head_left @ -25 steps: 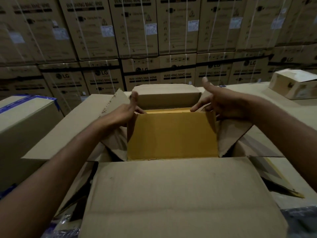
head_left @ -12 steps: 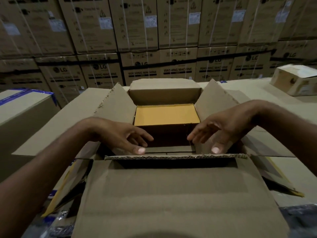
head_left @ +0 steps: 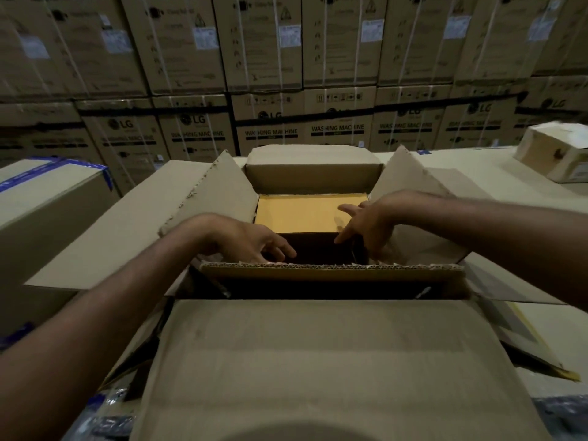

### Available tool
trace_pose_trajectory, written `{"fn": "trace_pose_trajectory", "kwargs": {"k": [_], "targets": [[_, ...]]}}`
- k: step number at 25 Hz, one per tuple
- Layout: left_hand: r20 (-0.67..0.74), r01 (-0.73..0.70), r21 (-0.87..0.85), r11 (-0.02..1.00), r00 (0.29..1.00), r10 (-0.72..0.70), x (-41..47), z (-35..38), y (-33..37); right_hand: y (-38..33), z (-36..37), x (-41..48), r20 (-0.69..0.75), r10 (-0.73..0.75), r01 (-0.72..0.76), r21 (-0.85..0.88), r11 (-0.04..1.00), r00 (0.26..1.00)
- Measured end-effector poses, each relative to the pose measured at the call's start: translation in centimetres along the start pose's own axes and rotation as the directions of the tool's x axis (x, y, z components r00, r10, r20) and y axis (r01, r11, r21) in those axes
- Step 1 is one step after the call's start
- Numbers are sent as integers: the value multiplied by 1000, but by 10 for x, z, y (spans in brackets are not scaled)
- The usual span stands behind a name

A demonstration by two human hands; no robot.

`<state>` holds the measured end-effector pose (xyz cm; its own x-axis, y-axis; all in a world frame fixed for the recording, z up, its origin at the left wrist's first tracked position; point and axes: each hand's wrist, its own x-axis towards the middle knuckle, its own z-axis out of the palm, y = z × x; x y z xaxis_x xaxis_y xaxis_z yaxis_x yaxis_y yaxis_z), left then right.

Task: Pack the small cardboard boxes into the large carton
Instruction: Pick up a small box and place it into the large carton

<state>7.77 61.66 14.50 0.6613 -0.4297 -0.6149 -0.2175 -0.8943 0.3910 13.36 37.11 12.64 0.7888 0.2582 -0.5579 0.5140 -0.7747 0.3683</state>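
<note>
Washing-machine cartons (head_left: 270,132) wall off the far side. A blue-taped box (head_left: 47,192) crowds the left, and a pale box (head_left: 556,154) sits far right on the desk (head_left: 477,167). The large carton (head_left: 318,361) stands with its four flaps splayed outward. A yellow small box (head_left: 302,211) fills its far half, and the near half is dark, open room. The left hand (head_left: 251,243) and right hand (head_left: 366,224) hover there released, fingers spread.

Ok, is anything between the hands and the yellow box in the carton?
Nothing visible. The yellow box sits uncovered at the far end of the carton, flaps spread open. The right hand is at its near right corner; the left hand is over the dark gap in front.
</note>
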Motion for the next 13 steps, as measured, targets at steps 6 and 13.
{"fn": "trace_pose_trajectory", "kwargs": {"k": [6,13], "targets": [[8,30,63,998,999,-31,-6,13,-8,10,4,7,-39,27,-33,-169,985,999],[25,-2,86,996,1000,0,-3,11,-4,38,-32,19,-589,21,-248,-308,918,808]]}}
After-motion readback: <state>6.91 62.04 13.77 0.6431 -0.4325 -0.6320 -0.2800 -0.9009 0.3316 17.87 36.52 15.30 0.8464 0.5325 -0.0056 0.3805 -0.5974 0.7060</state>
